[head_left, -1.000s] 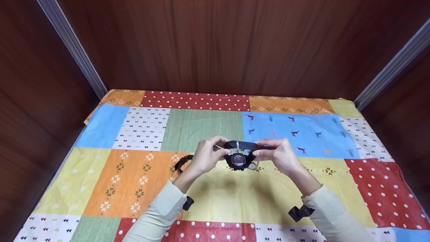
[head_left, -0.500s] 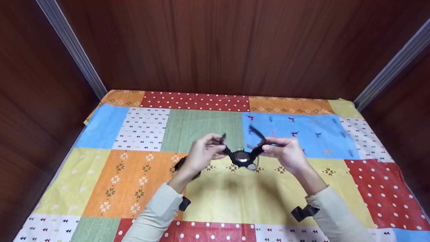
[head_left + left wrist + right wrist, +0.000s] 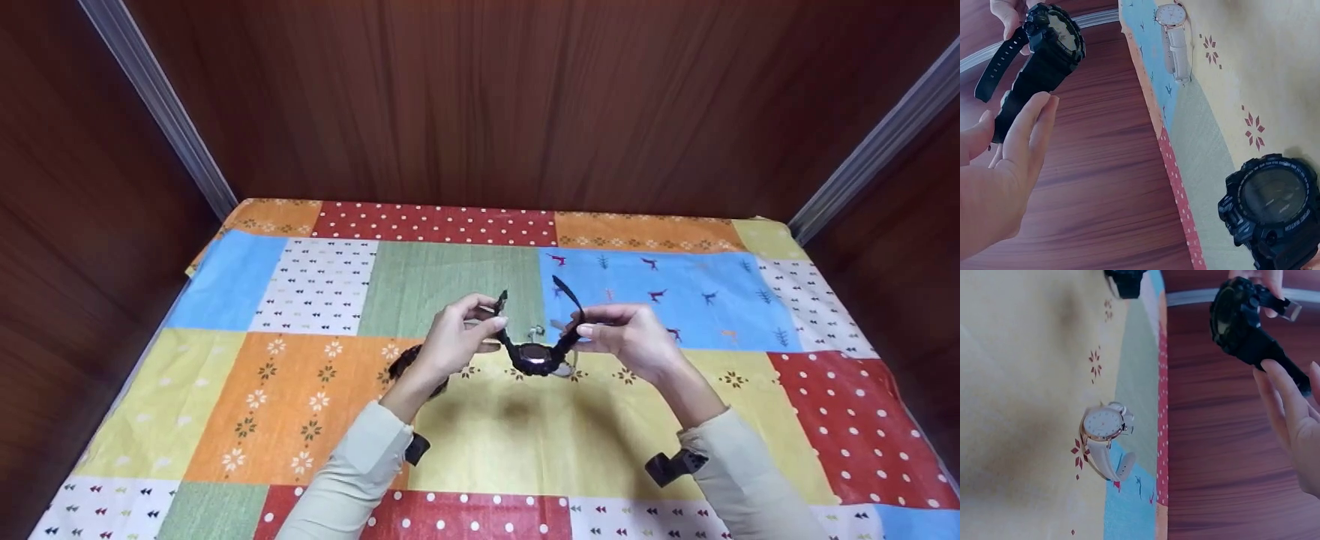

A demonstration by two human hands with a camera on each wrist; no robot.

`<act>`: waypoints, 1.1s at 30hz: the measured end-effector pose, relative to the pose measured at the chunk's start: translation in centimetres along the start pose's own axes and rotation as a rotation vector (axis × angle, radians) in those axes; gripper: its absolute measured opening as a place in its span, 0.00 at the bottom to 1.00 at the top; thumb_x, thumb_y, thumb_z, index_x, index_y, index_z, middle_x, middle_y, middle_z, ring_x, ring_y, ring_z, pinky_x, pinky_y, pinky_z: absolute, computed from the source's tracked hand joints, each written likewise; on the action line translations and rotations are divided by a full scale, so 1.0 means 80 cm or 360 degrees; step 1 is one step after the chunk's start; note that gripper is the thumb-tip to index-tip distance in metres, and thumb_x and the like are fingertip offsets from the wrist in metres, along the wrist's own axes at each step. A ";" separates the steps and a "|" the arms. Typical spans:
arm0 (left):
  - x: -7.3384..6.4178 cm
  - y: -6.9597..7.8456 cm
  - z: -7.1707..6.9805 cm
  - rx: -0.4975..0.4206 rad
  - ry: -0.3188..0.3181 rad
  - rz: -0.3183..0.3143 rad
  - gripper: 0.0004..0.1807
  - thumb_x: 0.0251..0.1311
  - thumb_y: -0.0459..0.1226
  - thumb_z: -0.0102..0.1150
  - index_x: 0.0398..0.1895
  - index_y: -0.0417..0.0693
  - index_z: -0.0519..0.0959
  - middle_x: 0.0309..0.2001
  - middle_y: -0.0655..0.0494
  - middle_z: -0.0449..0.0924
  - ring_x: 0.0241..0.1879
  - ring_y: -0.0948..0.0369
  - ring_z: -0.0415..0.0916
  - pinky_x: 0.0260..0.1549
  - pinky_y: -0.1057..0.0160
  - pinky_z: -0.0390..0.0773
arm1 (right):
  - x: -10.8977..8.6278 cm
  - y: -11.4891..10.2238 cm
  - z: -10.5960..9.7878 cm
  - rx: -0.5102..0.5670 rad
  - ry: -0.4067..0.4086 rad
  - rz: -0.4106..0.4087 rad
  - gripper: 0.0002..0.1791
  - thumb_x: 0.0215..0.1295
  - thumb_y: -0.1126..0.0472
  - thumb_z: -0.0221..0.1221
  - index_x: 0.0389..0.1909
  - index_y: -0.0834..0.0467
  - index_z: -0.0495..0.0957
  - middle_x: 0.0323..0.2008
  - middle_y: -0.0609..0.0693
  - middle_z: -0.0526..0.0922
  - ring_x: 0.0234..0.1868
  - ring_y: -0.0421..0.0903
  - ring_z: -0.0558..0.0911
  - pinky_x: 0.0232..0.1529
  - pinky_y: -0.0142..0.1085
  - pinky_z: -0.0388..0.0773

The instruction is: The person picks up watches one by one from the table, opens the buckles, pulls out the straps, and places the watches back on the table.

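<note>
A black digital wristwatch (image 3: 535, 361) is held above the cloth, its strap unbuckled and both ends pointing up. My left hand (image 3: 456, 339) pinches the buckle-side strap between thumb and fingers. On the other side, my right hand (image 3: 634, 339) grips the longer strap with holes (image 3: 998, 68). In the right wrist view the metal buckle (image 3: 1293, 311) shows at the end near the left hand. Below the held watch lies a white-strapped watch (image 3: 1103, 424), mostly hidden in the head view. A second black watch (image 3: 1272, 208) rests on the cloth, partly behind my left wrist.
A patchwork-patterned cloth (image 3: 480, 442) covers the table. Brown wood-grain panels (image 3: 480, 97) stand behind it and at both sides, with grey metal strips (image 3: 161, 105) at the corners. Small black devices (image 3: 675, 466) are strapped to both wrists.
The watch strap was a closed loop one second ago; its two ends have come apart. My hands have spread a little outward, and the watch face has tilted.
</note>
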State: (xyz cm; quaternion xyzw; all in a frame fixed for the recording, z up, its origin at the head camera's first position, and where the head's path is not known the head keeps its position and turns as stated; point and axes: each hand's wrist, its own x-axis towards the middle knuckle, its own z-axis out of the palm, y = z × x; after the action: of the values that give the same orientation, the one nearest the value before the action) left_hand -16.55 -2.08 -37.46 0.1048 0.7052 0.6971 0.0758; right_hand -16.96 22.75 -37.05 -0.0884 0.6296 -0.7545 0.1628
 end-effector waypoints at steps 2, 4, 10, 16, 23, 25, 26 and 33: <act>0.003 -0.001 0.000 -0.0038 0.0036 -0.0034 0.16 0.58 0.28 0.55 0.48 0.29 0.70 0.39 0.40 0.75 0.36 0.51 0.78 0.32 0.60 0.80 | 0.004 0.000 0.000 0.0036 -0.0057 0.0015 0.11 0.57 0.79 0.52 0.41 0.70 0.77 0.38 0.64 0.80 0.43 0.56 0.80 0.48 0.47 0.73; 0.007 -0.002 0.000 -0.0066 0.0068 -0.0071 0.16 0.58 0.28 0.55 0.48 0.29 0.70 0.38 0.40 0.74 0.36 0.50 0.78 0.32 0.60 0.80 | 0.009 0.000 0.000 0.0047 -0.0084 0.0031 0.12 0.58 0.79 0.51 0.42 0.71 0.76 0.38 0.62 0.81 0.43 0.56 0.80 0.48 0.47 0.73; 0.021 -0.011 -0.005 -0.0056 0.0129 -0.0226 0.16 0.59 0.30 0.56 0.49 0.30 0.70 0.37 0.42 0.73 0.33 0.53 0.77 0.31 0.61 0.80 | 0.029 0.009 0.002 0.0047 -0.0052 0.0127 0.19 0.57 0.80 0.51 0.51 0.81 0.64 0.36 0.63 0.81 0.39 0.55 0.82 0.47 0.47 0.74; 0.034 -0.031 -0.008 0.0045 0.0219 -0.0369 0.14 0.58 0.31 0.57 0.46 0.32 0.72 0.34 0.46 0.72 0.30 0.58 0.74 0.29 0.60 0.81 | 0.051 0.029 0.005 0.0052 0.0031 0.0249 0.21 0.57 0.80 0.50 0.52 0.83 0.61 0.35 0.63 0.80 0.37 0.55 0.82 0.47 0.46 0.75; 0.044 -0.055 -0.009 0.0240 0.0275 -0.0509 0.12 0.58 0.32 0.57 0.44 0.35 0.74 0.32 0.44 0.75 0.29 0.54 0.78 0.28 0.61 0.80 | 0.067 0.057 0.010 -0.0001 0.0114 0.0354 0.18 0.58 0.79 0.50 0.49 0.82 0.63 0.30 0.59 0.81 0.32 0.52 0.82 0.44 0.45 0.76; 0.044 -0.059 -0.008 0.0279 0.0278 -0.0541 0.12 0.58 0.32 0.57 0.44 0.35 0.74 0.31 0.45 0.74 0.29 0.53 0.79 0.26 0.63 0.80 | 0.070 0.063 0.011 -0.0007 0.0139 0.0381 0.16 0.58 0.79 0.51 0.48 0.81 0.65 0.30 0.59 0.80 0.32 0.51 0.82 0.44 0.45 0.77; 0.044 -0.061 -0.008 0.0295 0.0281 -0.0552 0.11 0.57 0.31 0.58 0.43 0.35 0.75 0.31 0.45 0.74 0.29 0.52 0.79 0.26 0.64 0.80 | 0.071 0.066 0.012 -0.0004 0.0147 0.0389 0.16 0.58 0.79 0.51 0.47 0.81 0.65 0.29 0.59 0.80 0.32 0.51 0.82 0.44 0.45 0.77; 0.045 -0.069 -0.009 0.0378 0.0298 -0.0600 0.10 0.57 0.32 0.58 0.40 0.35 0.75 0.34 0.43 0.72 0.32 0.51 0.78 0.25 0.66 0.80 | 0.076 0.079 0.019 -0.0010 0.0159 0.0386 0.16 0.57 0.80 0.49 0.47 0.82 0.64 0.28 0.58 0.77 0.30 0.51 0.82 0.44 0.45 0.76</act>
State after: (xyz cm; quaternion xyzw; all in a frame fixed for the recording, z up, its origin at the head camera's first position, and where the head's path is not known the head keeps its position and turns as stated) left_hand -20.46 -1.91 -42.83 -0.0854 0.7932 0.5896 0.1261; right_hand -21.25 18.22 -43.35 0.0254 0.6453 -0.7308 0.2210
